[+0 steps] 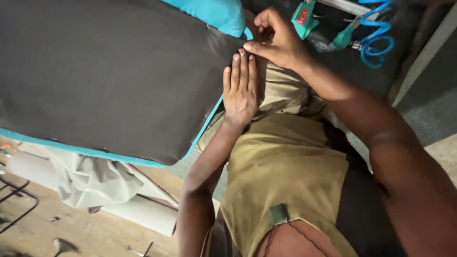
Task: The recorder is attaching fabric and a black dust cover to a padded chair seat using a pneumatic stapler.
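A large panel covered in dark grey fabric (109, 76) with a turquoise border fills the upper left. My left hand (240, 85) lies flat, fingers together, on the panel's right edge and presses the fabric down. My right hand (276, 38) is just above it at the panel's corner, fingers curled and pinching the fabric edge beside the turquoise cushion (214, 14). The panel rests against my lap, over olive shorts (281, 166).
A teal pneumatic tool (304, 19) and a coiled blue air hose (376, 38) lie on the dark surface at the top right. Crumpled pale cloth (95, 181) and a white roll (143, 214) lie on the wooden floor at lower left, near black wire pieces (19, 204).
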